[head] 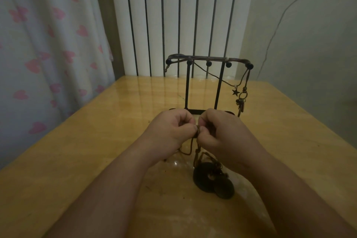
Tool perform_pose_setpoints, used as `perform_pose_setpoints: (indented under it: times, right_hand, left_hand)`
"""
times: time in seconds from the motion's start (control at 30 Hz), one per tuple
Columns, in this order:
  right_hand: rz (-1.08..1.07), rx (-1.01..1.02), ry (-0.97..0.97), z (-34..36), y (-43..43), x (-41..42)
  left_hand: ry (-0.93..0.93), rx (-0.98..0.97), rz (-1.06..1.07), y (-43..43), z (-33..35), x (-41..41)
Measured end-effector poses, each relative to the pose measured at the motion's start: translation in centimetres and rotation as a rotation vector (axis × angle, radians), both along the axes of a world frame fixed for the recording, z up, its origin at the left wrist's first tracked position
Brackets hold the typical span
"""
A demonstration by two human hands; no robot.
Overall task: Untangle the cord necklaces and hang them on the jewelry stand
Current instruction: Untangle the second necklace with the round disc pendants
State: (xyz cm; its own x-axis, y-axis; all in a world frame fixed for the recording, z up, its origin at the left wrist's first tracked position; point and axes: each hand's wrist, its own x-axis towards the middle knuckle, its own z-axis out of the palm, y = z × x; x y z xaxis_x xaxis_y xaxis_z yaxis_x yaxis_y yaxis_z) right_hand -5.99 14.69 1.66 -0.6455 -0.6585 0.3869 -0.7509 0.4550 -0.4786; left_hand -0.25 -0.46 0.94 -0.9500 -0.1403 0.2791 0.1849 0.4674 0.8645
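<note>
Brown cord is pinched between both hands at the centre of the frame. The left hand [170, 129] and the right hand [222, 131] meet knuckle to knuckle with fingers curled, and the thumb and fingertips of each are clamped on a small knot in the tangled cord necklaces [197, 132]. Both forearms come up from the bottom edge.

Below the hands the cords drop in loose loops onto the bench [96, 150]. They end at dark round pendants [209, 180], overlapping one another and lying on the surface just below the right wrist, in the lower centre.

Just behind the hands stands the black jewelry stand [219, 87], its base partly hidden by the knuckles. Two thin posts rise to a top bar with ball-tipped pegs. Cords already lie along that bar. At its right end a star charm [235, 92] and a cluster of small metal charms [241, 103] hang beside the right post, and one thin cord slants down to the star from the left part of the bar.

The bench is glossy yellow wood. Beyond its far edge, in the upper centre, is a white ribbed radiator [173, 15]. A pale curtain [48, 44] printed with pink hearts fills the left side, and a plain wall [313, 44] with a thin dark line running up it fills the right.
</note>
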Motion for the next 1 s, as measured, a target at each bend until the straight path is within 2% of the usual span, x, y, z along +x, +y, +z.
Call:
perform_pose_setpoints:
  times: [0.47, 0.7, 1.0]
  right_hand:
    - [0.004, -0.203, -0.154, -0.71, -0.31, 0.04]
    - [-0.054, -0.24, -0.068, -0.89, -0.73, 0.34]
    - [-0.023, -0.098, -0.056, -0.3, -0.41, 0.31]
  left_hand:
    - [-0.043, 0.134, -0.084, 0.36, 0.05, 0.03]
    - [-0.096, 0.248, -0.103, 0.46, 0.17, 0.03]
    - [-0.029, 0.068, -0.007, -0.23, 0.12, 0.02]
